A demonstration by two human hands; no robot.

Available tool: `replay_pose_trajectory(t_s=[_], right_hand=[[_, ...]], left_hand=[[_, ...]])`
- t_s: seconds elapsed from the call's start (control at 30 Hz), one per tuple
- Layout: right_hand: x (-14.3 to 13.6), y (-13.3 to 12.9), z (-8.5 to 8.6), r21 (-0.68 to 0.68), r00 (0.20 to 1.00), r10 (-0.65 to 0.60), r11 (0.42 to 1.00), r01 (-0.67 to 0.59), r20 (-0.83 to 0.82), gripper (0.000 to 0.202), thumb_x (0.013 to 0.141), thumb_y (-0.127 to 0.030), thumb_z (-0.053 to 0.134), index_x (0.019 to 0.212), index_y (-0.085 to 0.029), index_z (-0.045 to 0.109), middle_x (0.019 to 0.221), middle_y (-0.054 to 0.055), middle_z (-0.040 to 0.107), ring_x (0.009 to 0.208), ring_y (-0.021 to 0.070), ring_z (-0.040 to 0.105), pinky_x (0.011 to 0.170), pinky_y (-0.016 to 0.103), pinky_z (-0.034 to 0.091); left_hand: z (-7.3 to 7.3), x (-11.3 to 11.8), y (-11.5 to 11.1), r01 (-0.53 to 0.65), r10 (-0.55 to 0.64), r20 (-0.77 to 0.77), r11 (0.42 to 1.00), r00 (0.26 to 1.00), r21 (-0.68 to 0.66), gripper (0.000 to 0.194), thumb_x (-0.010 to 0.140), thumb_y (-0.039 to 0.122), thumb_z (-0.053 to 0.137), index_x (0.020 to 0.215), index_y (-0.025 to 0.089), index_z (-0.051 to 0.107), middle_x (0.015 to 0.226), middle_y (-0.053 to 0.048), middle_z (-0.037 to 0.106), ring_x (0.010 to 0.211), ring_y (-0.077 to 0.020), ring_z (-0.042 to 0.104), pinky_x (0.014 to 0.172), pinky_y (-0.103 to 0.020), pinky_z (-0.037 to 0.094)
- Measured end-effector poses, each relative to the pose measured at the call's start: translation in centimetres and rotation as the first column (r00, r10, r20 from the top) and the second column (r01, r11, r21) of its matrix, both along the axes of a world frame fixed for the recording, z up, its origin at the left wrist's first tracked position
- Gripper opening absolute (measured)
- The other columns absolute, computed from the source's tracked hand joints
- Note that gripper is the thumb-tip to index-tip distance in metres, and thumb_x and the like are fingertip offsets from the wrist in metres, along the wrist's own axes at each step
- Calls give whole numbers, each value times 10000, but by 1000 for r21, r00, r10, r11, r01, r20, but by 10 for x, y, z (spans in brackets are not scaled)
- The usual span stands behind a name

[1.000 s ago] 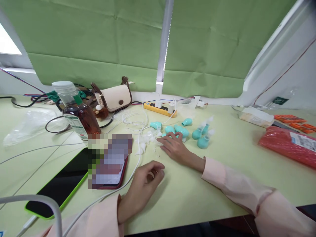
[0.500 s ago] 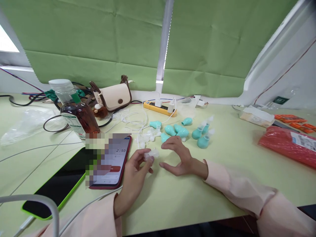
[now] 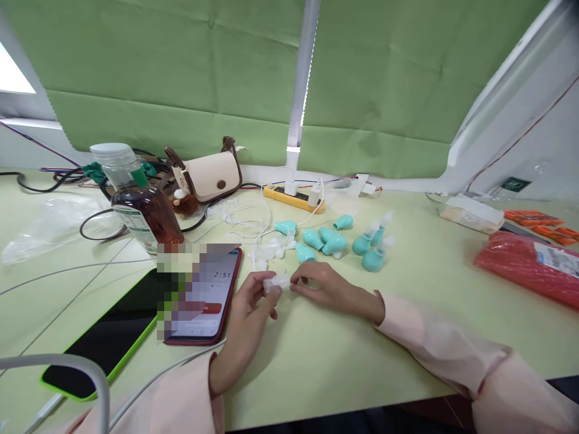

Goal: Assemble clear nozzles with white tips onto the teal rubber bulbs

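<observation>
My left hand [image 3: 248,316] pinches a small translucent plastic nozzle piece [image 3: 275,283] between thumb and fingers, above the table. At the right end of that piece, the fingertips of my right hand [image 3: 329,289] are pinched together on it. Just beyond my hands lie several loose turquoise rubber bulbs [image 3: 313,239] on their sides. More translucent plastic parts [image 3: 270,250] form a small heap left of the bulbs. To the right, several turquoise bulbs with clear nozzles fitted [image 3: 373,259] stand upright.
Left of my hands lie a phone with a lit timer screen [image 3: 212,301] and a green-edged phone [image 3: 113,337]. Behind them stand a bottle of dark liquid [image 3: 156,217] and a cream handbag [image 3: 212,178]. A yellow power strip [image 3: 294,199] sits behind the bulbs; a red package [image 3: 520,262] lies right.
My right hand has gone from open, with thumb and fingers apart, to closed at the right end of the nozzle piece. My left hand has stayed almost in place.
</observation>
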State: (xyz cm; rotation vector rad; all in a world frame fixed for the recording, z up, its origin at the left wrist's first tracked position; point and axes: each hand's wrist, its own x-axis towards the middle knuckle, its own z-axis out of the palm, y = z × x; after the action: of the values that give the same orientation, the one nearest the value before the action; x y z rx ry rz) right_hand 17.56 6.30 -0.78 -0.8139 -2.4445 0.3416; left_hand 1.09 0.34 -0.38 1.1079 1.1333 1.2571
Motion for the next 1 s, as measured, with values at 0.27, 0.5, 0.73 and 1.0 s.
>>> replay_pose_trajectory(t_s=[0.27, 0.5, 0.73, 1.0], right_hand=[[3, -10, 9, -491, 880, -126, 861, -133, -459, 108, 644, -260, 663, 717, -180, 654, 685, 24, 639, 640, 135, 588, 609, 278, 502], [3, -11, 14, -346, 880, 86, 898, -271, -467, 124, 673, -164, 642, 782, -214, 671, 747, 34, 647, 695, 142, 583, 629, 302, 483], [-1, -16, 11, -3, 881, 166, 982, -187, -444, 104, 681, -133, 626, 756, -201, 648, 746, 38, 641, 672, 134, 564, 611, 305, 496], [6, -16, 3, 601, 965, 262, 773, -203, -11, 173, 704, -77, 588, 871, -119, 569, 810, 94, 641, 749, 164, 561, 611, 306, 526]], left_hand=[[-4, 4, 0, 113, -115, -50, 993, 992, -40, 229, 612, 245, 646, 803, 127, 602, 633, 6, 534, 504, -90, 472, 427, -205, 436], [0, 4, -4, 118, -118, -87, 993, 989, -7, 234, 650, 258, 634, 842, 125, 640, 648, -12, 569, 489, -86, 455, 416, -199, 423], [-1, 4, -3, 113, -114, -105, 993, 988, -18, 242, 632, 242, 645, 839, 118, 641, 651, -18, 593, 463, -77, 455, 408, -189, 416], [-7, 1, -4, 84, -60, -263, 993, 963, 82, 223, 666, 246, 616, 852, 126, 644, 579, 9, 556, 469, -87, 469, 423, -183, 420]])
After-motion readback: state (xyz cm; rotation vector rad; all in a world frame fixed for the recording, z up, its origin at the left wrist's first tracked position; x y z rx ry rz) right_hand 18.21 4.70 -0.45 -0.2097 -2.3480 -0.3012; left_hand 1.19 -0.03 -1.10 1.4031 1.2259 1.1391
